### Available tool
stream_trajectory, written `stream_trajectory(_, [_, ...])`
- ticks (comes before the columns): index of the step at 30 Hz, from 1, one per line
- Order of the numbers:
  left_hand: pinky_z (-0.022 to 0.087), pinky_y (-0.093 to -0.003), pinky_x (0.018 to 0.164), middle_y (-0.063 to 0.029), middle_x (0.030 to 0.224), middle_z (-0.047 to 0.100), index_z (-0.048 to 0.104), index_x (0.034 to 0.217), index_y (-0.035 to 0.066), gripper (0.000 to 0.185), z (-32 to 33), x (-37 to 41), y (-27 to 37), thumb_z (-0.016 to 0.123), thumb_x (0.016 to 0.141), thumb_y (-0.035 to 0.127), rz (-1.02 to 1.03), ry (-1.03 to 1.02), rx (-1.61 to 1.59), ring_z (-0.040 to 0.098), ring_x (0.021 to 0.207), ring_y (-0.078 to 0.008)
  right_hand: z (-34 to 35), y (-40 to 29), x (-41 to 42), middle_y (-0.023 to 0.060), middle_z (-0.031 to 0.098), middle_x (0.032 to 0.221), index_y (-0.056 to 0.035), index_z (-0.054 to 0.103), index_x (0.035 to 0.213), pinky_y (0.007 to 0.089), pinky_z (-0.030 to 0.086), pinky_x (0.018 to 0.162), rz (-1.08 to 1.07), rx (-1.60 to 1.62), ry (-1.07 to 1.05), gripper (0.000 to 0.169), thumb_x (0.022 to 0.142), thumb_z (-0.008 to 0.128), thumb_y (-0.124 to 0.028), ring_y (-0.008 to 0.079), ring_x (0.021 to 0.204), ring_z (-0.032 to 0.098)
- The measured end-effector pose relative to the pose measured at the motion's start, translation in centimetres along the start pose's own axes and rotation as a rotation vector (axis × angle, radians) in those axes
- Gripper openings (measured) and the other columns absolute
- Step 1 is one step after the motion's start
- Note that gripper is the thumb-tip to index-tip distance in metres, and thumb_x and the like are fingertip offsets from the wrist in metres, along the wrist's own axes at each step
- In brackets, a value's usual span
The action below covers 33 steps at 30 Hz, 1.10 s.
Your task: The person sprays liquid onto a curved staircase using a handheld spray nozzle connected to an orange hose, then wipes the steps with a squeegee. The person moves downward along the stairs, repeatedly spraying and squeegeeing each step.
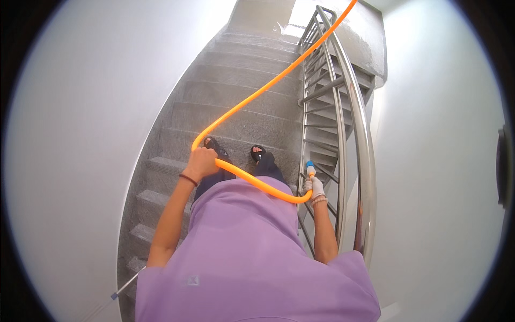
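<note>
My bare left hand (202, 162) is closed around an orange hose (257, 94), which runs up to the top right over the stair railing. From that hand the hose sags across my waist to my right hand (314, 186). That hand wears a whitish glove and grips the hose end just below a spray nozzle with a blue tip (310, 164). A faint mist shows at the tip, beside the metal balusters. My feet, in black open-toed sandals (258, 153), stand on a grey stone stair (237, 108).
A stainless steel handrail (364, 141) curves along my right side, with lower steps (322, 120) beyond it. White walls flank the stairwell. At the far end lies a wet, shiny landing (265, 18). A thin pole (128, 283) leans behind my left arm.
</note>
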State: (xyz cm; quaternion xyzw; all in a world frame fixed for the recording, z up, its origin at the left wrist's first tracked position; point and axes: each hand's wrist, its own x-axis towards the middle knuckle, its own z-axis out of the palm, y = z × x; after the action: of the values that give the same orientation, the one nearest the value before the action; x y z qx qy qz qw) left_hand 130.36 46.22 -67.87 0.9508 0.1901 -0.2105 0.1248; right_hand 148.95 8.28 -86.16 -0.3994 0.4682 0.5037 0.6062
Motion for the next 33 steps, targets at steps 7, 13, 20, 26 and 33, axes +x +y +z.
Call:
stream_trajectory(7, [0.05,-0.0398,0.063,-0.0129,0.065,0.061,0.065,0.064,0.007,0.012,-1.6,-1.5,-1.0,0.061,0.064,0.018,-0.028,0.055,-0.086,0.061,0.065,-0.0311,2.2,0.3,1.1,-0.0076,0.029,0.05,-0.0132,0.041,0.071,0.0206,0.028,0.032,-0.07,0.046,-0.011,0.02,0.087,0.044,-0.023,0.0058,0.036,0.028])
stream_trajectory(13, [0.049,-0.0397,0.062,-0.0134,0.064,0.061,0.064,0.063,0.006,0.012,0.0,-3.5,-2.1,0.06,0.064,0.018,-0.069,0.069,-0.131,0.061,0.064,-0.0315,7.1,-3.4,-0.1,-0.0086,0.029,0.052,-0.0132,0.043,0.077,0.019,0.027,0.033,-0.259,-0.073,-0.026,0.016,0.089,0.045,-0.024,0.0039,0.038,0.029])
stream_trajectory(20, [0.049,-0.0403,0.063,-0.0141,0.064,0.06,0.064,0.062,0.006,0.012,1.8,-4.6,-1.5,0.06,0.064,0.017,-0.091,0.104,-0.145,0.061,0.066,-0.0319,10.4,-7.0,-2.3,-0.0074,0.032,0.053,-0.0105,0.044,0.081,0.019,0.029,0.033,-0.345,-0.218,-0.055,0.013,0.088,0.044,-0.021,0.0038,0.037,0.03])
stream_trajectory(26, [0.049,-0.0418,0.062,-0.0153,0.066,0.06,0.063,0.062,0.005,0.015,2.1,-5.6,-0.6,0.06,0.066,0.02,-0.128,0.08,-0.207,0.06,0.067,-0.0328,4.4,-2.2,1.1,-0.0054,0.032,0.051,-0.0095,0.043,0.078,0.022,0.031,0.031,-0.16,-0.174,0.003,0.01,0.085,0.044,-0.017,0.0073,0.036,0.031])
stream_trajectory(33, [0.048,-0.0434,0.061,-0.0158,0.066,0.06,0.063,0.063,0.005,0.02,2.7,-5.9,0.6,0.059,0.069,0.024,-0.202,0.066,-0.29,0.06,0.067,-0.0343,3.1,-1.8,1.8,-0.007,0.029,0.051,-0.0099,0.041,0.079,0.0205,0.031,0.033,-0.064,-0.044,-0.077,0.014,0.087,0.043,-0.021,0.005,0.038,0.03])
